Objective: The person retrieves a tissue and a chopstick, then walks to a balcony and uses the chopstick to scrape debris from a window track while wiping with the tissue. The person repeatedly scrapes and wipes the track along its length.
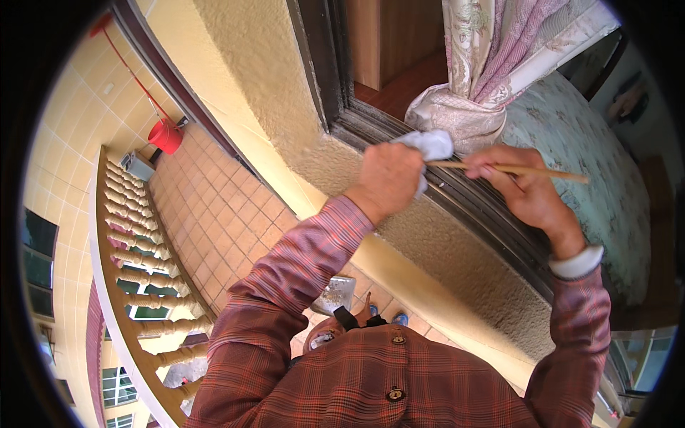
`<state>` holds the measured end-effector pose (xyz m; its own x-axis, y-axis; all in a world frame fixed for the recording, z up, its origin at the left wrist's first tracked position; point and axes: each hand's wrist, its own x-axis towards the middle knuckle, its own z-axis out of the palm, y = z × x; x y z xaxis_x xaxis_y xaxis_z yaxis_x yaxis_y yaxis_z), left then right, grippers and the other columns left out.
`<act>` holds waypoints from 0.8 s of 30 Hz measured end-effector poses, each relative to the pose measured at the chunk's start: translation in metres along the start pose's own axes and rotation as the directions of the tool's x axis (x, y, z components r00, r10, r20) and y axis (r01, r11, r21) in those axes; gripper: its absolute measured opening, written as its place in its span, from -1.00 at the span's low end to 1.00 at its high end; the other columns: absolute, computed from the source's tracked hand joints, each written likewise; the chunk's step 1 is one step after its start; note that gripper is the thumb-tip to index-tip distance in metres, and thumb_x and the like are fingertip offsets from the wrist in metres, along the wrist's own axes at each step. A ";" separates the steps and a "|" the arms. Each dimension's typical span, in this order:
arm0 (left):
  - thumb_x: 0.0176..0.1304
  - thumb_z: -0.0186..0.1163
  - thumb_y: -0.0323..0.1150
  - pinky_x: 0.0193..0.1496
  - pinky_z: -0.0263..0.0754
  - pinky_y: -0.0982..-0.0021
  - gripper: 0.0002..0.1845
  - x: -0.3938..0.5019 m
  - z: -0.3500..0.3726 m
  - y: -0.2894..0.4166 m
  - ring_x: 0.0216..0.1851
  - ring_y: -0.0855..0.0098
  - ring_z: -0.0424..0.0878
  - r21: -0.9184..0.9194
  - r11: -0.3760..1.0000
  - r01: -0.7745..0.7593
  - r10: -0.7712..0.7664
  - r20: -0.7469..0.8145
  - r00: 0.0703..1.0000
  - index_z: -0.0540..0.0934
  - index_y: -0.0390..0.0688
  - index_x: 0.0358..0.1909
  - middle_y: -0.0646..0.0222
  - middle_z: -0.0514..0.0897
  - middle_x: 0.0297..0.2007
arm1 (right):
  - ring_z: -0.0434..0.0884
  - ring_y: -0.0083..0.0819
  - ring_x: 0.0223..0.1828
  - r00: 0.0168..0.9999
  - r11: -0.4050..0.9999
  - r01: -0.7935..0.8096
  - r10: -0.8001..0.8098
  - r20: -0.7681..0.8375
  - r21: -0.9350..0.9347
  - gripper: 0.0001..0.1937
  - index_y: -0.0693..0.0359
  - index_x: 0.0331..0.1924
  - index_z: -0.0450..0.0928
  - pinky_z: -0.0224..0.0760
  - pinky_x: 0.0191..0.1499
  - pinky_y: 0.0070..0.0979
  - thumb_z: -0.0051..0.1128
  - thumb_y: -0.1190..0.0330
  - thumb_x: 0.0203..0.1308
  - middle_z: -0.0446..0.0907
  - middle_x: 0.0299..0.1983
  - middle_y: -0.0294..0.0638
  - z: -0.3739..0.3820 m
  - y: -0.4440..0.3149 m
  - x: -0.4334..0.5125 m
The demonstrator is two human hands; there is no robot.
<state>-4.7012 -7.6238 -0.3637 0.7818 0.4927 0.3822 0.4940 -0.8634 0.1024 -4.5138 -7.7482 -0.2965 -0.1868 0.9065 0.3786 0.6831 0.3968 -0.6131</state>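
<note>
A white cloth (431, 143) is bunched in my left hand (389, 174), above the dark metal window track (471, 184). My right hand (516, 182) grips a thin wooden stick (551, 173) between thumb and fingers. One end of the stick meets the cloth at my left hand, and the other points out to the right. Whether the cloth is wrapped around that end is hidden by my fingers. Below both hands runs the rough sill (428, 241).
A knotted curtain (460, 115) hangs just inside the window, near a patterned bedspread (583, 160). On the tiled balcony stand a red bucket (165, 137) and a dustpan (337, 294). A balustrade (126, 321) curves along the left.
</note>
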 end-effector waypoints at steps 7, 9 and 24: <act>0.03 0.15 -0.45 -0.42 0.55 0.13 -0.90 -0.005 0.014 0.053 -0.49 0.10 0.67 -0.224 0.964 -0.145 0.149 0.001 0.989 0.60 -0.23 -0.42 0.09 0.64 -0.54 | 0.67 -0.47 -0.29 0.981 0.967 -0.191 0.195 -0.004 0.165 -0.85 0.40 -0.18 0.62 0.51 -0.21 -0.57 0.08 0.49 0.30 0.68 -0.36 -0.16 -0.038 -0.023 -0.056; 0.06 0.15 -0.45 -0.41 0.54 0.09 -0.90 -0.004 0.011 0.047 -0.48 0.06 0.65 -0.253 0.959 -0.126 0.141 0.042 0.989 0.59 -0.19 -0.38 0.13 0.61 -0.51 | 0.66 -0.49 -0.29 0.959 0.939 -0.273 0.283 -0.018 0.210 -0.82 0.39 -0.18 0.63 0.51 -0.18 -0.59 0.06 0.44 0.33 0.69 -0.31 -0.15 -0.046 -0.027 -0.060; 0.06 0.22 -0.43 -0.28 0.51 0.05 -0.87 0.023 0.002 -0.071 -0.37 -0.08 0.61 -0.300 0.927 0.225 -0.339 -0.416 0.844 0.56 -0.30 -0.43 -0.07 0.61 -0.47 | 0.66 -0.52 -0.17 0.915 0.914 0.145 0.023 -0.404 0.380 -0.81 0.34 -0.07 0.59 0.51 -0.14 -0.65 0.01 0.44 0.37 0.68 -0.22 -0.20 0.003 -0.001 0.014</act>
<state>-4.7177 -7.5516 -0.3642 0.3338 0.6636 0.6695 0.5195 -0.7222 0.4567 -4.5190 -7.7350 -0.2926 0.1298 0.7798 0.6124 0.3289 0.5488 -0.7685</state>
